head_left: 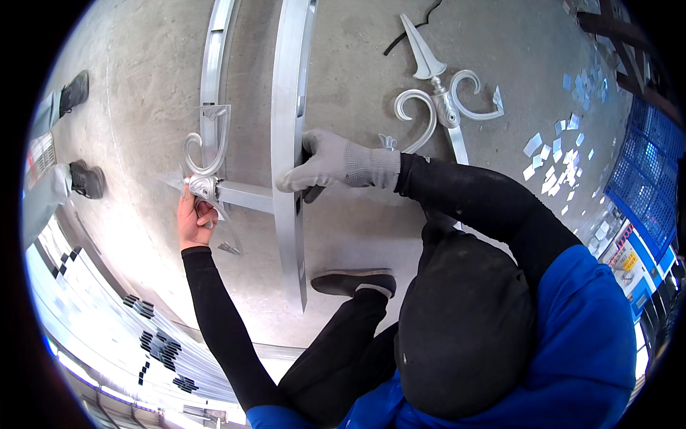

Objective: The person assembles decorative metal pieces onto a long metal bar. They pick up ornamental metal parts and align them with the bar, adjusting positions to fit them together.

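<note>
My bare left hand (196,220) is closed on the silver collar of a scrolled spear-point ornament (204,187), with a curl on either side. This ornament sits at the end of a flat metal bar (245,196) that meets a long silver rail (287,121) crosswise. In a grey knitted glove, my right hand (330,161) grips the rail close to that joint, thumb on top; some fingers are hidden behind it. A second spear-point ornament with two scrolls (444,107) lies on the concrete floor beyond my right forearm.
Another metal rail (213,64) lies left of the held one. Silver scraps (561,161) are scattered at right near a blue plastic crate (647,168). A black cord (414,28) lies at the top. Another person's shoes (86,179) are far left; stacked pale profiles (136,322) lie lower left.
</note>
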`<action>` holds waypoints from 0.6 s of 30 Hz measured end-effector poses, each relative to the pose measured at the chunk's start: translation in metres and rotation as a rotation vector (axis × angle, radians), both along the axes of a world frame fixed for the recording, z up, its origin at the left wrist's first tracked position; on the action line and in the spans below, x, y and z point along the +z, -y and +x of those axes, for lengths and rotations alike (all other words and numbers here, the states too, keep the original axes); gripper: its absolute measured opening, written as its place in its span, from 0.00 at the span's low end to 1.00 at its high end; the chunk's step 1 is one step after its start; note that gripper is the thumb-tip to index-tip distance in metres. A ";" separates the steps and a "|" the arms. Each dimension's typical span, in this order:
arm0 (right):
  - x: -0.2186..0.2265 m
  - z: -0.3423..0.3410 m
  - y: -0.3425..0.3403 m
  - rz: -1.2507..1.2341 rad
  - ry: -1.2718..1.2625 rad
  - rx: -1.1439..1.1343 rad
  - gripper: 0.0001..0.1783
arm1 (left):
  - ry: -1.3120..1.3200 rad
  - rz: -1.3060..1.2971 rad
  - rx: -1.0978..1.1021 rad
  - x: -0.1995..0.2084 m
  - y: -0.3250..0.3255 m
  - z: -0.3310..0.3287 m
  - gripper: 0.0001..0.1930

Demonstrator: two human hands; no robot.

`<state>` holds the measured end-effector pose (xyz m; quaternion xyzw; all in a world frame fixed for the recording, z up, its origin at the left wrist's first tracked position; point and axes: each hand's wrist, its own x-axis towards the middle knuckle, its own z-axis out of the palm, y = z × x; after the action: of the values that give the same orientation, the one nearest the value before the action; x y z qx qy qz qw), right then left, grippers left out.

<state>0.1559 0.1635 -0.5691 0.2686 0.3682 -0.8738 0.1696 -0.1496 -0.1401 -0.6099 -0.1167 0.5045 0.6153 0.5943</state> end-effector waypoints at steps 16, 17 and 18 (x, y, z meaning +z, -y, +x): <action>-0.009 0.010 0.004 0.020 0.011 -0.031 0.25 | -0.204 -0.165 0.053 0.036 -0.027 0.032 0.16; -0.009 0.010 0.004 0.002 0.015 -0.027 0.25 | -0.210 -0.182 0.048 0.041 -0.027 0.034 0.16; -0.009 0.009 0.005 -0.017 0.019 -0.023 0.25 | -0.202 -0.177 0.056 0.040 -0.025 0.033 0.16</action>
<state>0.1653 0.1585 -0.5780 0.2797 0.3561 -0.8762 0.1651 -0.1162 -0.1153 -0.5701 -0.1202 0.6106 0.5932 0.5108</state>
